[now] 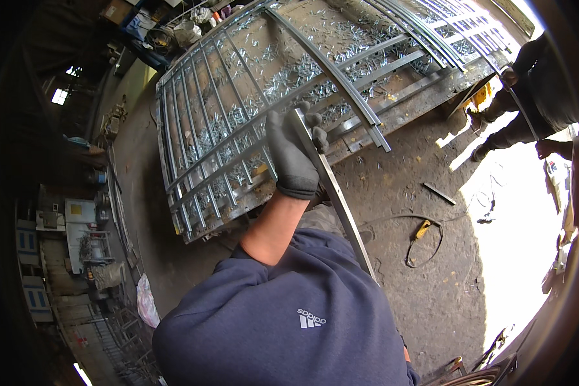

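My left hand (293, 148), in a dark grey work glove, is closed around the upper end of a long, straight metal bar (338, 193). From that grip the bar slants down to the right, and its lower part passes out of sight beside my torso. My right hand does not show; only a bit of skin appears by the lower right of my sweatshirt. Just beyond the gloved hand lies a metal frame (215, 154) of parallel bars on a large worktable (360, 138). A curved metal strip (328, 64) rests across the frame.
Small shiny metal pieces (302, 71) litter the tabletop. More long bars (424, 38) lie at its far right. On the floor are a yellow-handled tool (422, 229) with a cable and a short bar (439, 193). Another person (534, 96) stands at the right, holding a long thin bar.
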Tool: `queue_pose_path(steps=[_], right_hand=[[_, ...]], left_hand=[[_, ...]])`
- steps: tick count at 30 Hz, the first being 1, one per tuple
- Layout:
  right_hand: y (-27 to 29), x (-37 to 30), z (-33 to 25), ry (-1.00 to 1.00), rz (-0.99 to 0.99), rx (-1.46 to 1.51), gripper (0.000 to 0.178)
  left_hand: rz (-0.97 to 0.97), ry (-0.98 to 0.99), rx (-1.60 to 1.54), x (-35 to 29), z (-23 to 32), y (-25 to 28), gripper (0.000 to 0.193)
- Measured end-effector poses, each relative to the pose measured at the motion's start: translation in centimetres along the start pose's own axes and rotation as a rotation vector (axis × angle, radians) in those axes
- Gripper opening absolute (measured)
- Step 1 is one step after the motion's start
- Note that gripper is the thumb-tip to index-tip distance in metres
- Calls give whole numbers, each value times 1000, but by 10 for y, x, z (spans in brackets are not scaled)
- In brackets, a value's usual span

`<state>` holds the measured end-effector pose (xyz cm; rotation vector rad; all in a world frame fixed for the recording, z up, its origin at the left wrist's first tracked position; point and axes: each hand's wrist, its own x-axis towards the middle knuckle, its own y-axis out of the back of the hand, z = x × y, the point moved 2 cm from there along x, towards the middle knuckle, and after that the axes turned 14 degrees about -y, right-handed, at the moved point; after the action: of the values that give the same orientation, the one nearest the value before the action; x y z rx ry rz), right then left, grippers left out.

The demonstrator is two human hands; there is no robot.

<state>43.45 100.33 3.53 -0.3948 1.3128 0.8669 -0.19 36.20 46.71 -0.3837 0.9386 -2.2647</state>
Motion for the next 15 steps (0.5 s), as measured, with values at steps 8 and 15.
queue_pose_path(steps=[8,15], right_hand=[[8,-4,17,103,21,-217,52],[13,-35,-40,78,-77,-152,52]], left_hand=[[8,-36,44,8,-4,10,55],[-19,-206,234,12,-18,11,32]])
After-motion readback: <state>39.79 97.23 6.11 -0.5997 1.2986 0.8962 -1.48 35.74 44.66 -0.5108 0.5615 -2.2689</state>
